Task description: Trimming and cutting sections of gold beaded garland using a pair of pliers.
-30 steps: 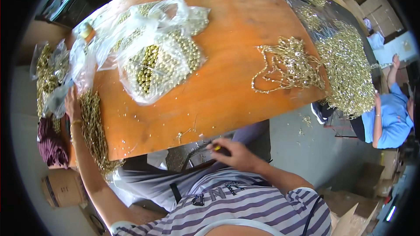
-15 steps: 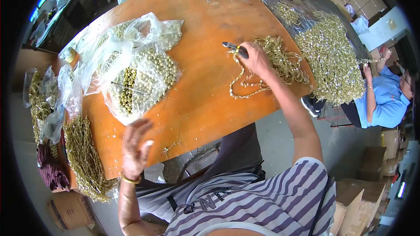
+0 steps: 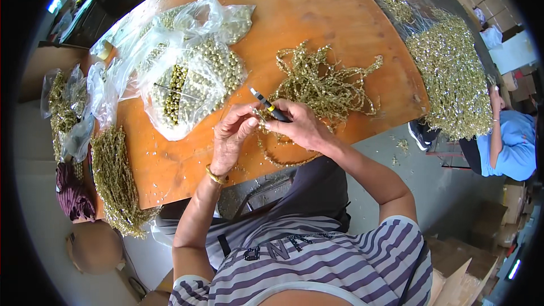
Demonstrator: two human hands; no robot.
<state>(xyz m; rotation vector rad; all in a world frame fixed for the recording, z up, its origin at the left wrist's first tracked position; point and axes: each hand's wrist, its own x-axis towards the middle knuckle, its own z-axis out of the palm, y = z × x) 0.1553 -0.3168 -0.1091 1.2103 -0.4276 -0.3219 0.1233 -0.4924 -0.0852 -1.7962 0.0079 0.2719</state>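
Note:
My right hand (image 3: 301, 123) is closed around a pair of black-handled pliers (image 3: 279, 114) with a yellow band, their tip pointing up and left. Gold beaded garland (image 3: 323, 88) lies in a loose tangle just beyond that hand, and a loop of it hangs down toward the table's front edge. Close against the right fingers, my left hand (image 3: 229, 136) pinches a bit of the gold strand, mostly hidden by the fingertips. On its wrist is a gold bracelet (image 3: 216, 175).
Clear plastic bags of gold beads (image 3: 192, 85) lie left on the orange table (image 3: 317, 11). A bundle of gold strands (image 3: 116, 175) drapes over the left edge. More garland (image 3: 450, 73) covers a dark table at right, where a person in blue (image 3: 513, 141) sits.
My right hand has carried the pliers and garland strand left and nearer to me. My left hand has come up and right to meet it, closing on the strand. The view has shifted slightly.

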